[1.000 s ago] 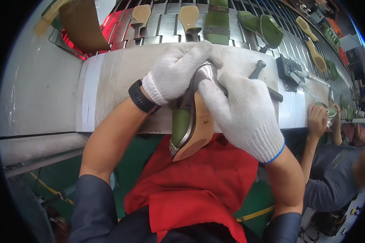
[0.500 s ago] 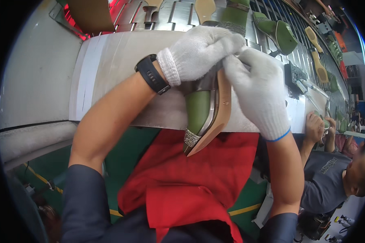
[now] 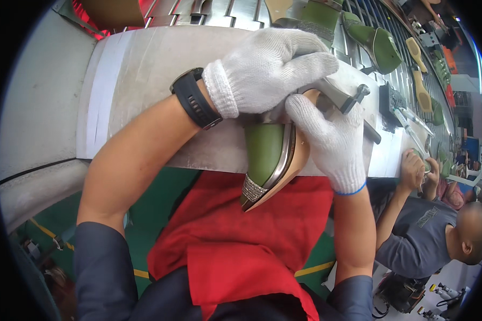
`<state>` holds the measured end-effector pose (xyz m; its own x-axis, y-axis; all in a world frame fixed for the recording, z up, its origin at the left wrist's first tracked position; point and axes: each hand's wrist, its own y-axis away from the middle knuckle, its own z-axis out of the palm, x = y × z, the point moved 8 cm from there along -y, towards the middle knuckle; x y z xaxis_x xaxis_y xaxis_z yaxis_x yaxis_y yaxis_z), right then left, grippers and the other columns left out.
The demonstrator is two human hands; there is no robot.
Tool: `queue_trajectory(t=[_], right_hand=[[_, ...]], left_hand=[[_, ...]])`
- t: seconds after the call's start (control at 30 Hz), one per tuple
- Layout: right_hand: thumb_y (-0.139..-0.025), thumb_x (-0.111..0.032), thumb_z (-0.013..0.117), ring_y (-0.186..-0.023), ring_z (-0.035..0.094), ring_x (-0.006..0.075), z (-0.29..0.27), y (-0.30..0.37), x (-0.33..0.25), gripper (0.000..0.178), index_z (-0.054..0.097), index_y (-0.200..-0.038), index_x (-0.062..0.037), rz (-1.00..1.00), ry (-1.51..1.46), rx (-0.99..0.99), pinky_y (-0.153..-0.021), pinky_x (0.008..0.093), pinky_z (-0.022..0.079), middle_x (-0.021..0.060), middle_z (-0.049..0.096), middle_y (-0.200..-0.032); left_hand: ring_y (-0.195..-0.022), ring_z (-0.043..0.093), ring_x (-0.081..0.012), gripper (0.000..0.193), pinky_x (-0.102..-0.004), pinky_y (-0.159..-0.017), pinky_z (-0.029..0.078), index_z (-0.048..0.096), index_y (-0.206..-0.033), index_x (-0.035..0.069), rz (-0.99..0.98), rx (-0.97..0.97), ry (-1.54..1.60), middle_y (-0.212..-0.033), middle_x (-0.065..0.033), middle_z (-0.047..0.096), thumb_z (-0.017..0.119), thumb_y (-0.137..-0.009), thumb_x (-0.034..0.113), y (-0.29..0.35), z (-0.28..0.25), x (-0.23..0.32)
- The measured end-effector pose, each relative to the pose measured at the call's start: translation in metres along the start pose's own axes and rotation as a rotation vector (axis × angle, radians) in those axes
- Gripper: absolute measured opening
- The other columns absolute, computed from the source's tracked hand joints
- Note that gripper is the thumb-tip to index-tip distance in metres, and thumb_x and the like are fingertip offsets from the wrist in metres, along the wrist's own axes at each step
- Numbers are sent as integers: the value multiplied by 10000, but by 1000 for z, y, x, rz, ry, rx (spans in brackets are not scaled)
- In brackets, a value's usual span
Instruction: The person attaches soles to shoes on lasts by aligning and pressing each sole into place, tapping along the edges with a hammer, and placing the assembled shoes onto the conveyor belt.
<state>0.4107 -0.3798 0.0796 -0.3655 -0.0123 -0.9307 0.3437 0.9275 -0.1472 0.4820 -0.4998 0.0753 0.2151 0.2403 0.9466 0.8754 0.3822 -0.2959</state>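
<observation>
A green high-heeled shoe (image 3: 263, 147) lies on its side over the worktable's front edge. Its toe, with a sparkling band, points toward me, and its tan sole faces right. In a white knitted glove, my left hand (image 3: 278, 69) wraps the heel end from above. My right hand (image 3: 329, 142), also gloved, is closed at the sole edge, thumb against the shoe by the arch. Between the hands the grey heel (image 3: 334, 95) sticks out to the right. Against its tip shows a dark metal tool (image 3: 363, 92), perhaps a hammer, partly hidden; whether my right fingers grip it is unclear.
Beyond the worktable (image 3: 160, 101) runs a slatted metal conveyor (image 3: 225, 13) carrying green shoes (image 3: 380, 45) and tan soles (image 3: 422, 91). A black box (image 3: 389, 104) and brushes (image 3: 412, 123) stand to the right. A co-worker (image 3: 428, 241) handles a shoe there.
My right hand has moved down and a little left along the shoe. The grey heel and the dark tool have come into sight. The view has shifted slightly.
</observation>
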Motion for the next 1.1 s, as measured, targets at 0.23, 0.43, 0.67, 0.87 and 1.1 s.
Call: queue_trajectory(t=[0.23, 0.43, 0.67, 0.87, 1.1], right_hand=[[-939, -264, 873, -792, 740, 108, -24, 19, 10, 387, 775, -1149, 46, 202, 138, 86, -716, 323, 588, 82, 793, -865], [-931, -268, 880, -698, 709, 99, -18, 19, -6, 357, 787, -1058, 52, 242, 247, -29, -639, 301, 558, 78, 764, -788], [-916, -254, 892, -704, 695, 90, -18, 30, 5, 357, 761, -1017, 62, 257, 245, 74, -650, 290, 568, 60, 747, -790], [-901, -254, 901, -756, 653, 74, -10, 52, 14, 355, 696, -973, 26, 390, 31, -24, -692, 287, 580, 40, 715, -846], [-858, -359, 907, -860, 774, 182, -8, 22, 0, 570, 745, -1188, 76, 227, 153, 77, -770, 346, 622, 130, 795, -951]], left_hand=[[-1078, 724, -127, 324, -312, -982, 580, 781, -1276, -15, 82, 63, -27, -1155, -81, 807, 652, -1157, 257, 1, -4, -6], [-1078, 729, -131, 319, -308, -976, 583, 781, -1277, -25, 76, 82, -8, -1160, -84, 810, 646, -1157, 238, 0, -1, -5], [-1115, 726, -146, 328, -313, -1012, 573, 780, -1286, -27, 82, 81, 24, -1200, -97, 801, 626, -1160, 233, 1, 0, -6], [-1147, 728, -155, 325, -313, -1045, 565, 782, -1290, -21, 77, 85, -13, -1192, -92, 800, 603, -1172, 223, 2, -2, -5], [-1219, 695, -206, 591, -371, -1098, 551, 707, -1361, 20, 170, -53, -372, -1334, -134, 726, 891, -852, 258, 5, -8, 16]])
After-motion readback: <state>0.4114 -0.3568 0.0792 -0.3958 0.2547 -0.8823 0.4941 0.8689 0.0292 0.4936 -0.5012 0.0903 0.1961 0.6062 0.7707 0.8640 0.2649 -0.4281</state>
